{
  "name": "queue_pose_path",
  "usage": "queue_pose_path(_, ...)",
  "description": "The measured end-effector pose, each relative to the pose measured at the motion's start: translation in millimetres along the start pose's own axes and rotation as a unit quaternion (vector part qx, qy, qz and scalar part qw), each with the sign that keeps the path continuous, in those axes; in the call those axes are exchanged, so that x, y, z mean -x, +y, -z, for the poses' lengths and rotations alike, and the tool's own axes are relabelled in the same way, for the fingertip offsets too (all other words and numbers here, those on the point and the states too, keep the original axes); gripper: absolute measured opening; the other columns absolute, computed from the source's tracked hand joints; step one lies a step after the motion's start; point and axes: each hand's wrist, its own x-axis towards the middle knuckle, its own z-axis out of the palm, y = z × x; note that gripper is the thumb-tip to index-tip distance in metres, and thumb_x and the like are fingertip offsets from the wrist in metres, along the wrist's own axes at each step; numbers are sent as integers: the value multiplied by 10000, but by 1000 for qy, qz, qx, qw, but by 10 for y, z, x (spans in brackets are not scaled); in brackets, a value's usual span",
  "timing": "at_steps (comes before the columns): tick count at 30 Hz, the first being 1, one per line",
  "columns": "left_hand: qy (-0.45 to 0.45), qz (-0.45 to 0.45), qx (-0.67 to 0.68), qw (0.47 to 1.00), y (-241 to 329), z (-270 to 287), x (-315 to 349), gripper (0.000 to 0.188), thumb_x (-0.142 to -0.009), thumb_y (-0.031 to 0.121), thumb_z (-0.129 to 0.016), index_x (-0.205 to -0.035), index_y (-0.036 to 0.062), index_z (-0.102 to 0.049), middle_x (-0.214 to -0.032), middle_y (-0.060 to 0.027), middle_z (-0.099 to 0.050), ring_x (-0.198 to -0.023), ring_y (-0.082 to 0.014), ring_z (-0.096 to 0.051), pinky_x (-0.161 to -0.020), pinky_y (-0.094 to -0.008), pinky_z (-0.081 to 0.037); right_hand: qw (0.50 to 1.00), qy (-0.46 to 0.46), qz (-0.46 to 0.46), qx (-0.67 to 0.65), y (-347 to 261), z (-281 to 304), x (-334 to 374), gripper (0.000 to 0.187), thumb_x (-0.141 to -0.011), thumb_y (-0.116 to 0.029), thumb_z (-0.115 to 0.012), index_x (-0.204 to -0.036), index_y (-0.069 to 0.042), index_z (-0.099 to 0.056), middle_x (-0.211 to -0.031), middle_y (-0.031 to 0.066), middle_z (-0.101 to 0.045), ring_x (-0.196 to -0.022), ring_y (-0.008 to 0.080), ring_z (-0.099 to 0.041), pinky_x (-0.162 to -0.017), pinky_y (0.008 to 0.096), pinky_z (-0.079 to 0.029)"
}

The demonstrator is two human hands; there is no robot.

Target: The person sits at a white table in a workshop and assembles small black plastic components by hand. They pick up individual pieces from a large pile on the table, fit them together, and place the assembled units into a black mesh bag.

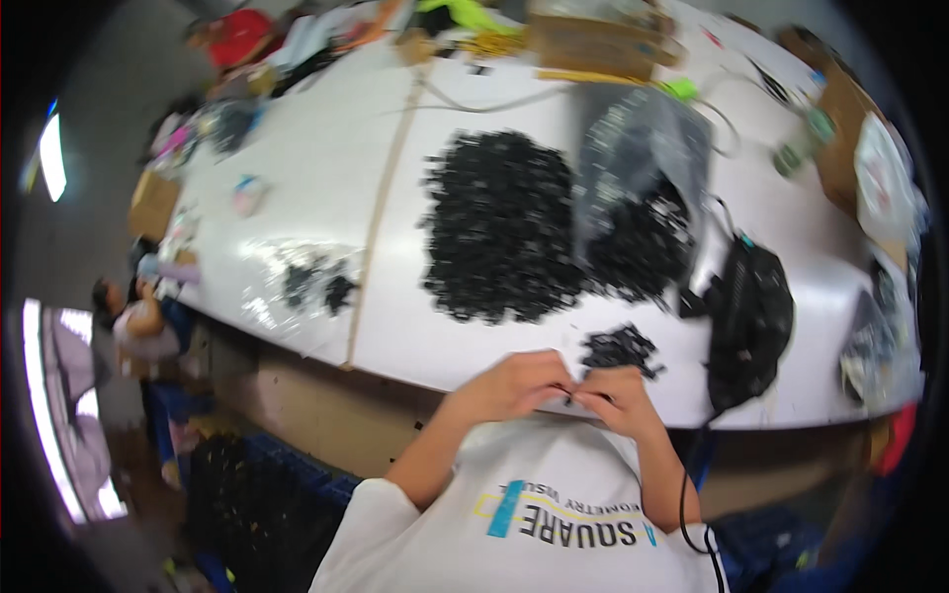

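Close to my body, at the near edge of the table, my left hand (524, 383) and my right hand (615, 395) meet with their fingertips pinched together. Between them is a small dark piece (568, 399), too small and blurred to name. Just beyond my right hand lies a little heap of small black parts (620, 349). Farther in, a large flat pile of similar black parts (499, 227) covers the middle of the table. To its right, a clear plastic bag (633, 133) lies with more black parts (643, 242) at its mouth.
A black bag (753, 321) with a cord sits at the right. Clear plastic with a few black parts (338, 293) lies at the left. Cardboard boxes (593, 44) stand at the back, a green bottle (803, 143) farther right. People (148, 326) are beyond the left side.
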Motion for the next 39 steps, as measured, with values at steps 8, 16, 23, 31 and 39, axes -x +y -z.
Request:
queue_pose_path(8,-25,-88,33,995,-30,-107,41,129,-768,68,-637,-895,50,-618,-849,-101,-564,-794,-273,-565,-695,-368,-467,975,-121,-151,-105,-66,-31,16,208,-748,-21,-593,-552,46,-588,-471,83,-573,-392,132,-556,-382,256,-428)
queue_pose_path(16,134,80,-82,984,41,-323,79,155,-899,193,-556,-850,49,-584,-703,-102,-559,-652,-303,-563,-613,-378,-449,986,61,-129,-91,55,-123,235,186,-862,-134,-631,-969,16,-656,-720,103,-646,-554,181,-581,-514,302,-451)
queue_pose_path(23,107,211,420,876,-306,-764,136,356,-962,254,-467,-723,9,-565,-555,-42,-542,-366,-98,-483,-300,-215,-355,908,-69,-35,412,-58,-154,100,160,-866,-241,-597,-865,-99,-669,-640,137,-609,-599,363,-585,-566,468,-457)
queue_pose_path(31,212,132,-52,967,-314,-563,174,225,-811,105,-591,-641,-22,-518,-534,-86,-523,-493,-215,-568,-500,-324,-451,925,-27,131,355,-145,-161,98,84,-795,-150,-649,-776,-72,-626,-647,109,-577,-597,322,-551,-560,446,-426)
queue_pose_path(39,252,126,195,939,-349,-767,189,173,-888,171,-609,-898,18,-690,-653,-50,-618,-513,-130,-523,-499,-265,-440,937,56,161,304,-99,-293,125,74,-809,-99,-638,-800,-39,-596,-661,138,-535,-603,334,-521,-557,448,-396)
